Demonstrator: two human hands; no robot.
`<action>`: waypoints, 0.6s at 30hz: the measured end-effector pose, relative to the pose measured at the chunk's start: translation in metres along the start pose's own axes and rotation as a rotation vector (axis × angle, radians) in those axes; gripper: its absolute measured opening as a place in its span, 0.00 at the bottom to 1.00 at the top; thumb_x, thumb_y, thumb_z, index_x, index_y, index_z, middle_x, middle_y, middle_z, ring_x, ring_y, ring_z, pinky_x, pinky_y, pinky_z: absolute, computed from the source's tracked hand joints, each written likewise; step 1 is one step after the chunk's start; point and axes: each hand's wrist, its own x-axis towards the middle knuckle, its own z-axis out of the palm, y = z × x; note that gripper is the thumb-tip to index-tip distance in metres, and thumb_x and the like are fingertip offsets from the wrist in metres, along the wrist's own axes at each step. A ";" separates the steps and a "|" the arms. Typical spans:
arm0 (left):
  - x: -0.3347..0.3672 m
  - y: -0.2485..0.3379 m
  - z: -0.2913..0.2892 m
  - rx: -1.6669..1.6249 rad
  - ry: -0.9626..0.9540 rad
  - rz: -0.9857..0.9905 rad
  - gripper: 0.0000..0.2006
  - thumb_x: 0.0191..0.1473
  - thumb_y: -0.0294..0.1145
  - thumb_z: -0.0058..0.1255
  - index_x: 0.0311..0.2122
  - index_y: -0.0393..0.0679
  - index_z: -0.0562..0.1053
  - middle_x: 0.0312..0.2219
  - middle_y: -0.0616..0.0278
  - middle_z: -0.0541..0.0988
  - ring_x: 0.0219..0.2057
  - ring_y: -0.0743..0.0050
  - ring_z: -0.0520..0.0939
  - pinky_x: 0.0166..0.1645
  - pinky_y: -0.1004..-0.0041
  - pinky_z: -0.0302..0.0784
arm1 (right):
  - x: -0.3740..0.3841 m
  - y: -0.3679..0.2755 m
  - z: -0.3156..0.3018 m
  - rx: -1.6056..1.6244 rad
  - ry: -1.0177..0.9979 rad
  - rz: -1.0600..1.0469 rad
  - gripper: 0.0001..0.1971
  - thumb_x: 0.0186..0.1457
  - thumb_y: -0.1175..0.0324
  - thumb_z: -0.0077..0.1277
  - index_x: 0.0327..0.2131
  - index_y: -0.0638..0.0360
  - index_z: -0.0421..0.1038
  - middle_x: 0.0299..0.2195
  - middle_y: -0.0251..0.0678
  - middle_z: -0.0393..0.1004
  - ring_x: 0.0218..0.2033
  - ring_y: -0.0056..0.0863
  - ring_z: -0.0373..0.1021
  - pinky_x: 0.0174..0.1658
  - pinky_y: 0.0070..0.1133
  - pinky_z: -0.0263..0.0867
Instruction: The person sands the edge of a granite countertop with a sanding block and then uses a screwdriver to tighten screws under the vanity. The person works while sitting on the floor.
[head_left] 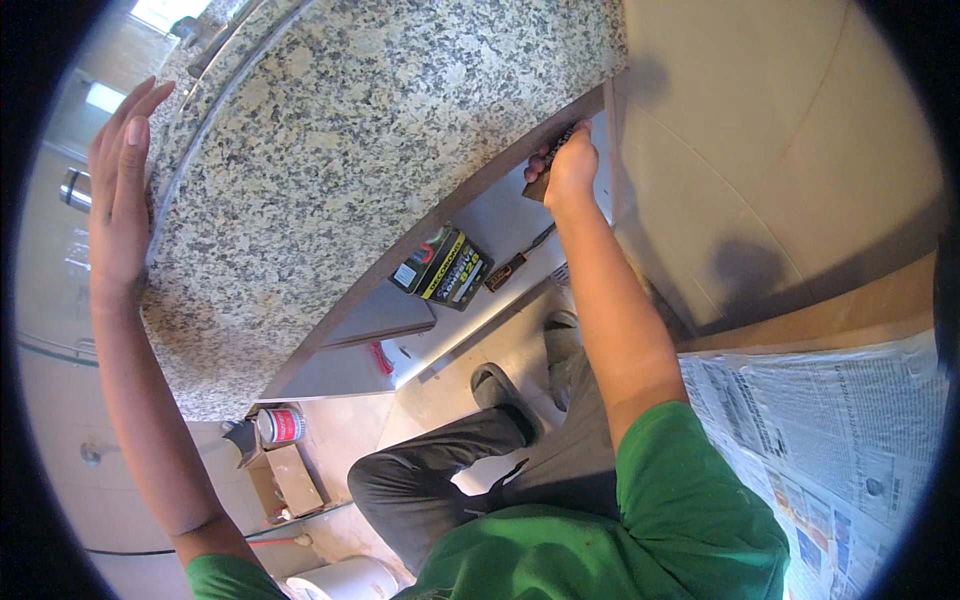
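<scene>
Head view, brown block [537, 188], partly dark, speckled

To the right of your right hand [567, 165], a beige wall [760, 130] carries soft shadows [745, 268]. Below it you have a tan floor [425, 395]. Bright light [168, 11] shows beyond your left hand [118, 200].

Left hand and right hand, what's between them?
The head view shows a speckled slab, then its brown edge strip, between the left hand and the right hand.
</scene>
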 end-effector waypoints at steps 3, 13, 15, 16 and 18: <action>0.002 -0.002 0.003 -0.016 -0.005 0.006 0.29 0.68 0.56 0.31 0.59 0.49 0.74 0.63 0.53 0.68 0.67 0.53 0.61 0.72 0.56 0.52 | 0.006 -0.001 0.004 0.033 0.020 0.003 0.26 0.70 0.44 0.27 0.31 0.55 0.64 0.20 0.36 0.65 0.15 0.31 0.59 0.19 0.32 0.58; 0.003 0.004 0.001 -0.046 0.029 -0.029 0.29 0.68 0.58 0.30 0.58 0.49 0.75 0.63 0.53 0.68 0.67 0.53 0.62 0.72 0.54 0.52 | -0.001 0.001 -0.023 0.071 -0.085 -0.032 0.26 0.70 0.43 0.30 0.30 0.54 0.64 0.20 0.35 0.64 0.14 0.31 0.61 0.18 0.32 0.60; 0.002 0.005 0.002 -0.041 0.025 -0.036 0.30 0.68 0.58 0.30 0.58 0.49 0.75 0.63 0.53 0.68 0.67 0.52 0.62 0.72 0.54 0.52 | 0.002 -0.002 -0.024 0.065 -0.096 -0.046 0.26 0.70 0.43 0.29 0.30 0.54 0.64 0.19 0.35 0.64 0.14 0.31 0.61 0.18 0.31 0.60; 0.003 0.005 0.001 -0.033 0.022 -0.037 0.30 0.68 0.58 0.30 0.58 0.49 0.75 0.63 0.54 0.68 0.67 0.52 0.62 0.72 0.53 0.52 | 0.003 -0.002 -0.023 0.066 -0.103 -0.050 0.26 0.70 0.43 0.29 0.30 0.54 0.63 0.19 0.35 0.64 0.14 0.31 0.61 0.18 0.31 0.60; 0.000 0.003 0.003 -0.017 0.016 -0.037 0.30 0.68 0.58 0.30 0.58 0.49 0.75 0.63 0.53 0.68 0.67 0.52 0.62 0.72 0.53 0.51 | 0.003 -0.001 -0.020 0.066 -0.070 -0.048 0.26 0.70 0.43 0.29 0.30 0.54 0.63 0.19 0.35 0.64 0.14 0.31 0.61 0.18 0.31 0.60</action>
